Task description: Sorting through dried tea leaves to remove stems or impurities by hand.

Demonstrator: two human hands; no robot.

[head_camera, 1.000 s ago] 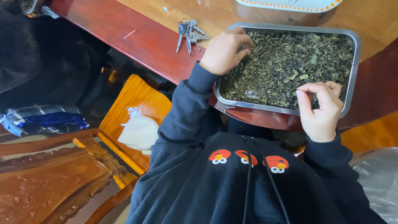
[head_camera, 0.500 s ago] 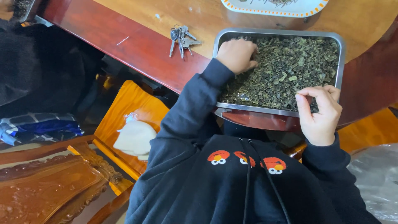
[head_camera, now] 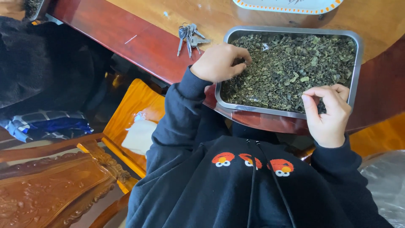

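1. My left hand (head_camera: 217, 63) rests curled at the metal tray's (head_camera: 357, 63) left edge, fingers bent into the dried green leaves (head_camera: 291, 67), beside keys (head_camera: 190, 37) on the wooden surface (head_camera: 143, 42).
2. My right hand (head_camera: 327, 112) pinches something small over the tray's near rim; sorting seems underway, and careful picking comes next.

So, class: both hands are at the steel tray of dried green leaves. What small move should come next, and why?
Probably lift the right hand with its pinch clear of the rectangular steel tray: its fingertips are closed together at the near edge of the dried green leaves, while the left hand rests among them.
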